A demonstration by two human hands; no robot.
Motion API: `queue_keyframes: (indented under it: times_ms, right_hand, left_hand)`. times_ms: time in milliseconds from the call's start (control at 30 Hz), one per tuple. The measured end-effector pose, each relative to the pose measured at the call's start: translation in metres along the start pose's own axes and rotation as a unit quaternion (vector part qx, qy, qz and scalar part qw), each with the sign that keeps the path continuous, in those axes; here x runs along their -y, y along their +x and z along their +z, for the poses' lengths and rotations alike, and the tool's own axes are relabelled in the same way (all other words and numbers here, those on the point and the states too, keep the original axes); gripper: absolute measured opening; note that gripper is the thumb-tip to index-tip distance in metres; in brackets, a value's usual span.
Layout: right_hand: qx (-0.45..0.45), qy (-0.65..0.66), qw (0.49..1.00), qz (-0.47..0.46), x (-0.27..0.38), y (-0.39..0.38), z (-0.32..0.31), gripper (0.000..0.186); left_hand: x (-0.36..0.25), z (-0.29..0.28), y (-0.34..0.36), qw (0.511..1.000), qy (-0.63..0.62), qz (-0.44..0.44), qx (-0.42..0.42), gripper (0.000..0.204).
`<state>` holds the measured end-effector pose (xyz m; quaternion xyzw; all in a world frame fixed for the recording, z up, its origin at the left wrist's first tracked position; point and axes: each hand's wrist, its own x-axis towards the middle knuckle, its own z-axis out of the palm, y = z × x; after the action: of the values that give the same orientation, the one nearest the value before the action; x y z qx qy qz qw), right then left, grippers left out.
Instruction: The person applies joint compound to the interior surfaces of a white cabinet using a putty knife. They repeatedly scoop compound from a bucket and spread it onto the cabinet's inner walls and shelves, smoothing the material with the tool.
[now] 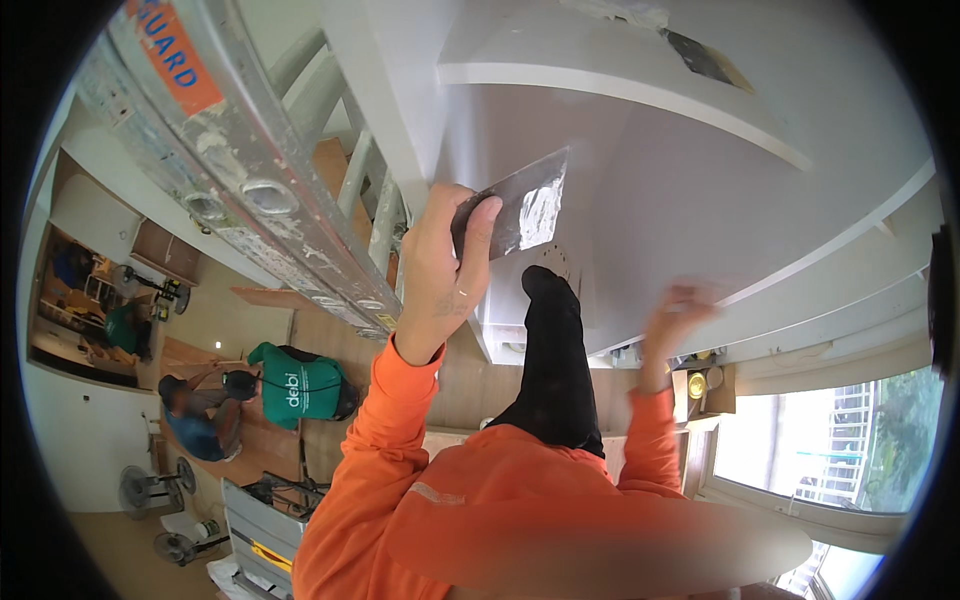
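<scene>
Again I look down through the head view, and the left hand (pixel 445 268) has the work. It grasps a flat metal blade (pixel 515 198), which is up in front of the body, between the ladder (pixel 285 190) and the pale panel (pixel 640 190). Grip: closed, a firm-looking pinch. Thumb lies flat on the near face; the other fingers fold behind, mostly hidden from me. No more gap than the blade's thin body, I judge.

White paste (pixel 541 213) sits on the outer part, away from the thumb. Holding it by the inner end presumably keeps the fingers clean and the loaded end free. Blade is tilted, its far corner raised toward the shelf (pixel 620 84); I can't tell whether it touches the panel, but it looks apart.

Right hand (pixel 680 312): out to the side, by the long white edge (pixel 770 285), smeared by blur. I cannot tell whether it is holding anything, or whether it touches that edge; perhaps it is there for balance.

One black-clad leg (pixel 560 365) reaches forward below the blade, likely bracing the body. Ladder stands close on the left, within easy reach, I'd guess. Farther off, low left, two co-workers, one in a green shirt (pixel 300 388).
</scene>
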<state>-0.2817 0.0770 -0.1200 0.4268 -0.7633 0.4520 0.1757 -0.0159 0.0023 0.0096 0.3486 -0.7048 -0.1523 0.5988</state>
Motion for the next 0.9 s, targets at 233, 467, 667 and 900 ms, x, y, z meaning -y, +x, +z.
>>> queue_keyframes:
  times_ms: [233, 467, 667, 900]
  right_hand:
    - [0.313, 0.055, 0.931, -0.177, -0.005, -0.161, 0.056, 0.072]
    - [0.42, 0.019, 0.874, -0.243, 0.026, -0.174, 0.057, 0.068]
    - [0.46, -0.027, 0.859, -0.224, 0.015, -0.203, 0.023, 0.074]
    - [0.408, 0.074, 0.865, -0.284, 0.005, -0.215, 0.018, 0.066]
  left_hand:
    - [0.003, 0.0, 0.003, 1.0, 0.021, 0.021, 0.002, 0.012]
    - [-0.002, 0.001, 0.003, 1.0, 0.021, -0.014, 0.007, 0.014]
    - [-0.005, -0.004, 0.005, 0.998, 0.044, -0.011, 0.03, 0.014]
    - [-0.004, -0.002, 0.006, 0.999, 0.021, -0.006, 0.024, 0.013]
